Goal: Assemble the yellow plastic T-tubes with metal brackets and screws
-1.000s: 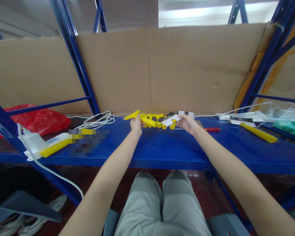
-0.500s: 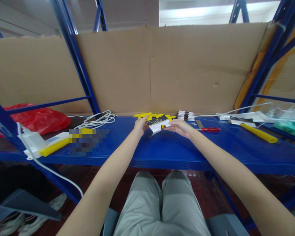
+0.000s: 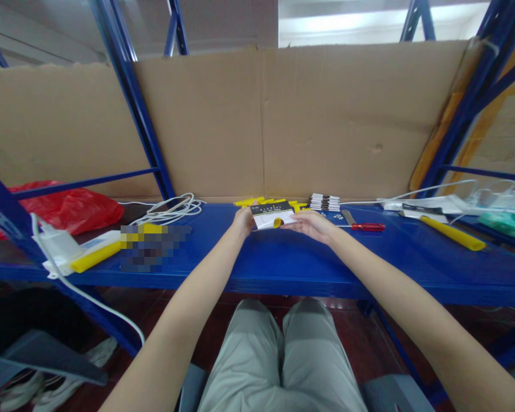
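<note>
Between my hands, above the blue shelf [image 3: 257, 263], is a small black-and-white printed card packet [image 3: 266, 210]. My left hand [image 3: 242, 221] grips its left end, with the fingers partly hidden behind it. At the right end, my right hand [image 3: 311, 224] holds the packet in a pinch. A small yellow piece [image 3: 278, 223] shows at the packet's lower edge beside the right fingertips; what it is cannot be made out. Several flat yellow pieces [image 3: 298, 206] lie just behind the packet, and a stack of white-and-black folded packets [image 3: 324, 202] stands to the right of them.
A red-handled screwdriver [image 3: 369, 227] lies right of my right hand. Further right is a yellow tube [image 3: 452, 233] near white cables. At left are a coiled white cable [image 3: 175, 209], a red plastic bag [image 3: 68, 206] and another yellow tube [image 3: 96, 257]. A cardboard panel [image 3: 326, 114] closes the back.
The packet has turned from a tilt to nearly level, its black printed side facing up more. The yellow piece now shows at its lower edge. Both hands keep their hold.
</note>
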